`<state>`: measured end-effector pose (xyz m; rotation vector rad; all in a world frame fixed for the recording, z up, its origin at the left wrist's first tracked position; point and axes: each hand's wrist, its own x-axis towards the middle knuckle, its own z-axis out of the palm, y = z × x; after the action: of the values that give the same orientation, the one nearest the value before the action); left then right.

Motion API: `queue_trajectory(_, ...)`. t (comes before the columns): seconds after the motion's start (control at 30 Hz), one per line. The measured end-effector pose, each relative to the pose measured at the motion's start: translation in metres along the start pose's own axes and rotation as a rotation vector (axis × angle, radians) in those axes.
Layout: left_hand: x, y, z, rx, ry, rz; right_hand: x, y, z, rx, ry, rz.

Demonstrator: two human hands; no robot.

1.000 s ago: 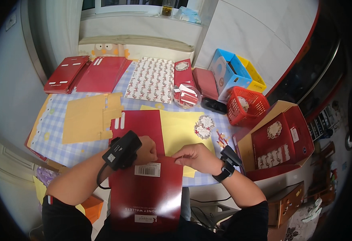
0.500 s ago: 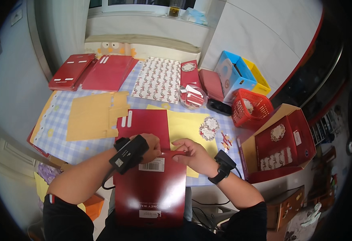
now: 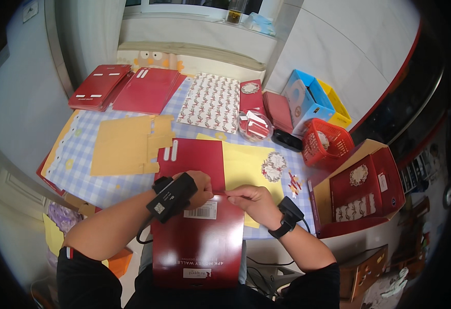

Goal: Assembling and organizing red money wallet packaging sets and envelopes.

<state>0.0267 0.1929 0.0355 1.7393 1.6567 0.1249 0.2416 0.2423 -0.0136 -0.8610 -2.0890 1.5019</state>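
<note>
A glossy dark red card sheet [image 3: 198, 247] with a white barcode label [image 3: 202, 210] reaches over the table's near edge toward my body. My left hand [image 3: 201, 186] is closed on its far edge, with the fingertips mostly hidden. Beside it, my right hand [image 3: 254, 202] pinches the same edge between thumb and forefinger. The two hands are a small gap apart. Just beyond them lies a red panel [image 3: 197, 159] with two white slots; whether it joins the sheet cannot be told. Under it, to the right, is a yellow sheet [image 3: 246, 165].
Stacks of red cards [image 3: 145, 92] lie at the far left, near a tan die-cut sheet [image 3: 122, 147]. A patterned sheet [image 3: 210, 105], a clear tub [image 3: 255, 127] of small pieces and a red basket [image 3: 331, 147] stand farther right. An open red carton [image 3: 318, 206] is at the right edge.
My right hand has shifted slightly, its thumb and forefinger now closer along the card's far edge. The red flap seen raised between the hands now looks flatter. The whole view has tilted a little.
</note>
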Motion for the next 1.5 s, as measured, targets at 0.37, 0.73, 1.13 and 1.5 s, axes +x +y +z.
queue_trajectory(0.37,-0.001,-0.002,0.0,-0.044,0.043,-0.014,-0.003,0.004,-0.001,0.136,-0.078,0.02)
queue_trajectory(0.73,-0.006,-0.004,-0.003,-0.073,0.108,0.033,-0.001,-0.015,-0.002,0.1,-0.069,0.06)
queue_trajectory(1.13,-0.004,-0.063,-0.034,-0.318,-0.12,-0.017,0.005,-0.002,-0.015,0.175,-0.066,0.109)
queue_trajectory(1.5,-0.003,-0.059,-0.025,-0.223,-0.175,0.161,0.004,-0.002,-0.016,0.201,-0.116,0.142)
